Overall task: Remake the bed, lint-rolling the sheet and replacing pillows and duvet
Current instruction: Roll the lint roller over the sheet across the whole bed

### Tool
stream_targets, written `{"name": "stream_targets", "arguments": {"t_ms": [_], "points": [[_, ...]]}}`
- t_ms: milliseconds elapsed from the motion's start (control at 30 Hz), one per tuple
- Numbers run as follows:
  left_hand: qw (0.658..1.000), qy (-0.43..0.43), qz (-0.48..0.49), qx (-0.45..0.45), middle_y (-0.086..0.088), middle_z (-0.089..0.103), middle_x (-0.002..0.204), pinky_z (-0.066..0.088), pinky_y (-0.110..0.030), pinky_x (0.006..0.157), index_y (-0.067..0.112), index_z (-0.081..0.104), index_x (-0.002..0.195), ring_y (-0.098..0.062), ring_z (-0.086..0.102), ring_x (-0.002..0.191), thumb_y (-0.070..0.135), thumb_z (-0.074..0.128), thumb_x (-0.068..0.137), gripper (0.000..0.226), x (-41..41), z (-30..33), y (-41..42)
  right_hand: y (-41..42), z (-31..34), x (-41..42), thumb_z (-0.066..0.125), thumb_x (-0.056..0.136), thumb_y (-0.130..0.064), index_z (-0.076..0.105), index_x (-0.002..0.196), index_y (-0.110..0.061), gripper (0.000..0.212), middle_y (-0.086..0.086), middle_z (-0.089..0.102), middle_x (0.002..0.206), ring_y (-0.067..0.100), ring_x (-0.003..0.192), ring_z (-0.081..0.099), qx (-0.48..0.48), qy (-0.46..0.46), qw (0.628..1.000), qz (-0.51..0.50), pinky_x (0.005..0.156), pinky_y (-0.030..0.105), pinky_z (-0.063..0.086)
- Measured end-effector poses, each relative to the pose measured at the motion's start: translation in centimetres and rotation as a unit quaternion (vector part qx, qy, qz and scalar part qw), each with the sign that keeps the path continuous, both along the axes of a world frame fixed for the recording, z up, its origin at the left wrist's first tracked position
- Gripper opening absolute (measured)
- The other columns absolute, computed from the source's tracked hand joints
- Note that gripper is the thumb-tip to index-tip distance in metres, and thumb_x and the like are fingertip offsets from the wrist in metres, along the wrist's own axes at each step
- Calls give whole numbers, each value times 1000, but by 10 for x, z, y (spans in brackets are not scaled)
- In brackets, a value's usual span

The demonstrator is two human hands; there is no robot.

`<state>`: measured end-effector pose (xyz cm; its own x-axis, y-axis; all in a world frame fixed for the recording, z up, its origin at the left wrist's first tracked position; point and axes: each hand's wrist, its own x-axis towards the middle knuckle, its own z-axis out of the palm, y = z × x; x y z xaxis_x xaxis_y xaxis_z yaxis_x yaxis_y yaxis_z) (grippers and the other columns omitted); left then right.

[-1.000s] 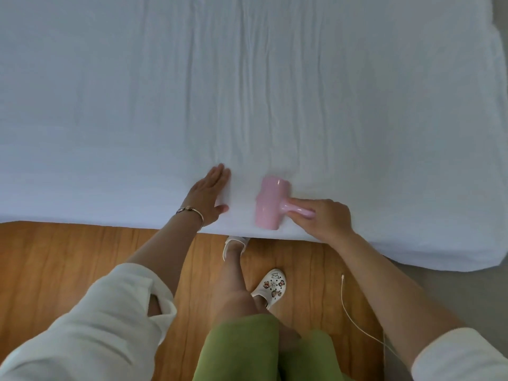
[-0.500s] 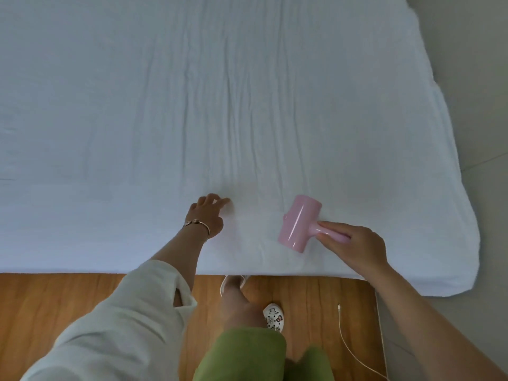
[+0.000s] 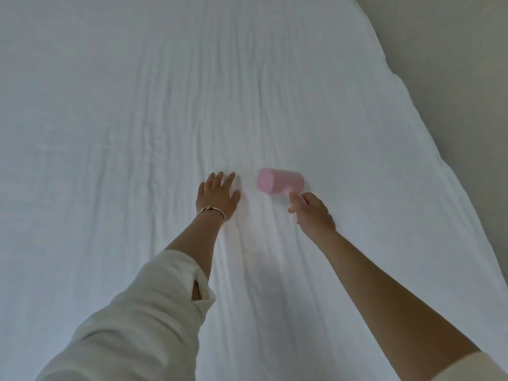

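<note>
Wrinkles could bunch up if the pink lint roller [image 3: 280, 181], gripped by the right hand [image 3: 313, 213], drags the sheet [image 3: 137, 105]; the left hand [image 3: 217, 198] presses flat, fingers spread.

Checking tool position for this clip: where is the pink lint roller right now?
In the head view, the pink lint roller lies on the white sheet right of centre, held by the right hand, beside the flat left hand.
</note>
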<state>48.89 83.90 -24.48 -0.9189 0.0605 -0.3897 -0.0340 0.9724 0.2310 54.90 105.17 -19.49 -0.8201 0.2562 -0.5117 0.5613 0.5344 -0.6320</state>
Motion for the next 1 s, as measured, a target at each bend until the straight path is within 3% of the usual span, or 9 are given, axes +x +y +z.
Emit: {"name": "stream_targets", "arguments": {"t_ms": [100,200,300,433,700,1000], "points": [[998,23,34,-39,3,-6,162,-8,-56,116,40,-3,152,-19,-11,148,64,14,95,64,-68,-27,14,-9,-14,-103,35,96,-57,52,114,-17,47,2,66,102,28,88,65,48,41,997,51,79,38,50],[994,77,58,-56,5,-19,160,-14,-69,105,47,-15,147,-22,-23,146,74,3,88,67,-92,-59,31,-18,-22,-195,40,100,-48,44,129,-13,45,0,59,106,26,90,57,85,114,987,73,73,32,40],[991,103,68,-56,3,-24,158,-13,-70,105,47,-20,145,-24,-26,144,73,1,88,66,-96,-82,33,-35,-32,-274,40,102,-42,41,130,-16,39,6,59,107,30,97,59,105,170,978,66,74,31,38],[989,118,72,-60,2,-27,157,-12,-71,106,46,-24,145,-24,-27,144,72,0,89,66,-96,-96,33,-54,-55,-318,39,102,-39,45,127,-16,34,5,60,104,30,96,59,131,160,978,40,72,32,37],[989,118,71,-60,1,-25,158,-9,-72,106,45,-22,146,-25,-25,144,71,1,89,66,-100,-102,33,-48,-74,-250,50,97,-34,47,122,-23,28,-4,52,92,21,79,50,155,154,976,3,67,31,35],[995,74,23,-71,0,-19,160,-7,-71,107,39,-14,149,-28,-20,146,69,6,90,69,-91,-72,26,-16,-61,-68,54,93,-35,51,115,-27,23,-8,53,86,23,78,52,142,112,982,-45,66,31,38]]}}
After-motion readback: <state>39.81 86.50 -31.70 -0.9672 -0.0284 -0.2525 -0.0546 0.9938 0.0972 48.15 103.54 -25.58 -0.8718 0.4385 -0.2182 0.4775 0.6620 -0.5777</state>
